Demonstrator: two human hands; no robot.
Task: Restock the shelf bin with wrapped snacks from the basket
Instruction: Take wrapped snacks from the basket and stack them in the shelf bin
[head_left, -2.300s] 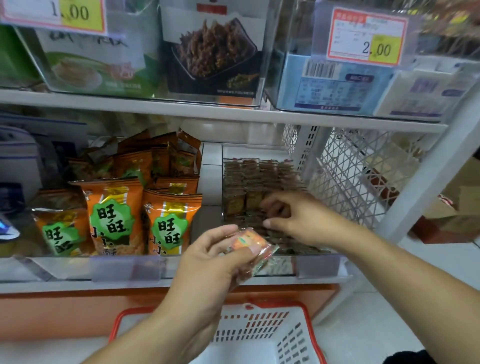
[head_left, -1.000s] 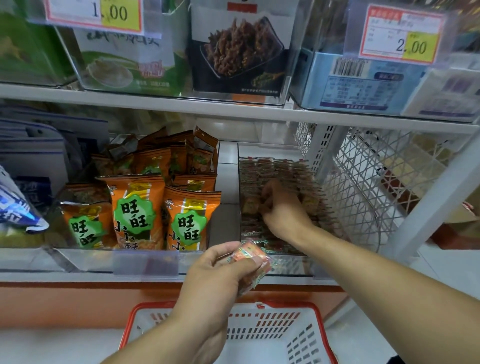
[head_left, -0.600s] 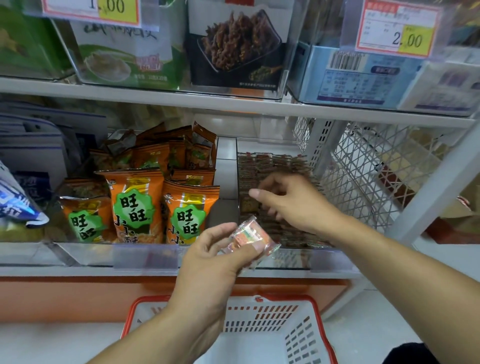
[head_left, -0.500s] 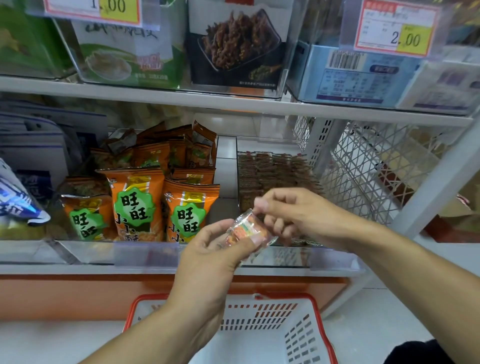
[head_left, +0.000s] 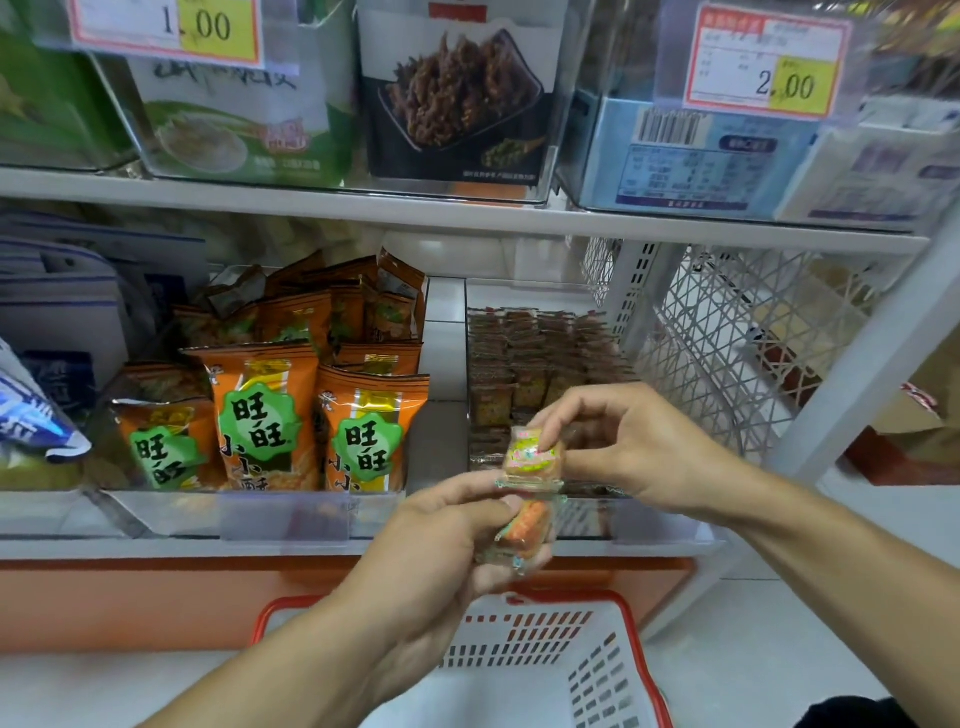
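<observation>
At the centre of the frame the right hand has come back out of the shelf bin and now pinches the top wrapped snack between thumb and forefinger, lifting it off the small bunch held by the left hand. Half a second earlier the right hand was only closing in on that bunch; a second earlier it was deep in the bin, pressing packets into the rows. The left hand grips the remaining snacks, fingers curled around them, just in front of the bin's clear front lip.

So one piece has been placed and the next transfer is under way. The bin, right of centre on the lower shelf, already holds tidy rows of brown packets, with room seemingly left near its front. The red-rimmed white basket sits below at the bottom of the frame; its visible part shows no snacks, so what the left hand holds may be the last of the stock. Orange snack bags fill the neighbouring bin at left.
</observation>
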